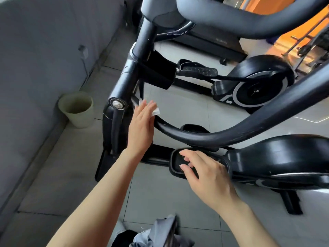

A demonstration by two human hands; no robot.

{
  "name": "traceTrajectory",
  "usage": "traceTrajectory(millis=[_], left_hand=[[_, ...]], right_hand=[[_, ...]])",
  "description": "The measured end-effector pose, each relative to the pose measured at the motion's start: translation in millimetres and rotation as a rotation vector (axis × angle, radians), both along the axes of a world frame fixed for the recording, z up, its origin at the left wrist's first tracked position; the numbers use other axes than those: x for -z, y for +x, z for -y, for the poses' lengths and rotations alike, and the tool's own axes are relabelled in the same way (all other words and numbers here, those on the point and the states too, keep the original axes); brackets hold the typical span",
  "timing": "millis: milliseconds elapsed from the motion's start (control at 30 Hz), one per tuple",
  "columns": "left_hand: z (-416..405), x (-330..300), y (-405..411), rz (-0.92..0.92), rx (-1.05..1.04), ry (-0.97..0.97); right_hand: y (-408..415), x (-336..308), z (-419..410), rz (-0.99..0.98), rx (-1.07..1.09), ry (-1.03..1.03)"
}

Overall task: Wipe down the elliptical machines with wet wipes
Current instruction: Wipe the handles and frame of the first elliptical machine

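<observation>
A black elliptical machine fills the view; its curved arm bar (222, 134) sweeps from the centre up to the right. My left hand (141, 125) presses a white wet wipe (155, 111) against the lower end of that bar, close to the upright post (124, 81); only the wipe's edges show past my fingers. My right hand (206, 177) hovers over the near foot pedal (175, 164), fingers spread and holding nothing. A second elliptical's flywheel housing (256, 84) stands further back.
A pale green waste bin (77, 109) stands on the tiled floor by the grey wall at left. Another pedal (197, 69) and a dark machine base sit beyond. Orange flooring and a rack lie at the far right.
</observation>
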State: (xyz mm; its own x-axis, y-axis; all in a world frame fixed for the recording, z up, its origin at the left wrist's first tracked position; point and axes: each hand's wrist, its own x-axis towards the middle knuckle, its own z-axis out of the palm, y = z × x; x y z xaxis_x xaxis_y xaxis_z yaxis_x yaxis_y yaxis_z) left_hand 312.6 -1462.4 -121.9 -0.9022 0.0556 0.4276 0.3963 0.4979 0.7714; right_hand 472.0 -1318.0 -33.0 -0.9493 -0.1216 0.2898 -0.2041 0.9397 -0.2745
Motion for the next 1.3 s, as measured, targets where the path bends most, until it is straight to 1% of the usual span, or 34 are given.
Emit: traceTrajectory(millis=[33, 133, 300, 367, 467, 533, 600, 667, 767, 867, 933, 1033, 1133, 1200, 1233, 1300], left_hand=[[-4.3, 3.5, 4.3, 0.02, -0.02, 0.06], [-21.9, -1.9, 30.7, 0.128, -0.057, 0.326], [-71.3, -16.3, 89.6, 0.171, 0.025, 0.51], [-79.6, -22.5, 99.7, 0.188, 0.032, 0.54], [-79.8, -40.6, 104.5, 0.196, 0.028, 0.477], [-78.8, -55.6, 106.8, 0.218, 0.045, 0.437], [-79.4, -71.9, 113.0, 0.279, 0.09, 0.483], [-82.6, -87.9, 122.0, 0.301, 0.115, 0.532], [-100.2, -111.0, 137.8, 0.207, 0.07, 0.562], [-131.7, -134.2, 153.9, 0.073, -0.07, 0.684], [-153.1, -153.1, 162.2, -0.03, -0.187, 0.744], [-176.6, -183.3, 160.7, -0.161, -0.365, 0.78], [-195.5, -221.0, 153.0, -0.295, -0.464, 0.911], [-207.8, -245.9, 149.8, -0.428, -0.475, 0.833], [-212.7, -251.2, 147.1, -0.493, -0.488, 0.751], [-215.2, -243.4, 137.8, -0.59, -0.567, 0.448]], right_hand=[[2.2, 0.1, -4.2, -0.008, 0.011, -0.011], [5.9, 2.2, -15.6, -0.033, 0.013, -0.05], [9.7, -1.6, -27.2, -0.073, -0.003, -0.138], [13.4, -5.8, -33.1, -0.107, 0.011, -0.189], [19.8, -13.7, -43.2, -0.193, 0.028, -0.219], [22.2, -20.2, -51.5, -0.303, 0.05, -0.235], [19.5, -26.0, -62.2, -0.414, 0.08, -0.315], [8.1, -30.7, -72.5, -0.464, 0.074, -0.433], [-12.9, -35.7, -86.7, -0.462, -0.108, -0.58], [-22.7, -43.3, -107.7, -0.416, -0.308, -0.69], [-25.2, -49.8, -128.1, -0.391, -0.418, -0.731], [-32.4, -54.9, -158.2, -0.357, -0.533, -0.786], [-34.2, -57.9, -175.0, -0.299, -0.635, -0.811], [-32.3, -62.3, -181.2, -0.264, -0.7, -0.8], [-32.6, -66.3, -184.1, -0.25, -0.725, -0.794], [-37.5, -75.5, -188.5, -0.236, -0.766, -0.811]])
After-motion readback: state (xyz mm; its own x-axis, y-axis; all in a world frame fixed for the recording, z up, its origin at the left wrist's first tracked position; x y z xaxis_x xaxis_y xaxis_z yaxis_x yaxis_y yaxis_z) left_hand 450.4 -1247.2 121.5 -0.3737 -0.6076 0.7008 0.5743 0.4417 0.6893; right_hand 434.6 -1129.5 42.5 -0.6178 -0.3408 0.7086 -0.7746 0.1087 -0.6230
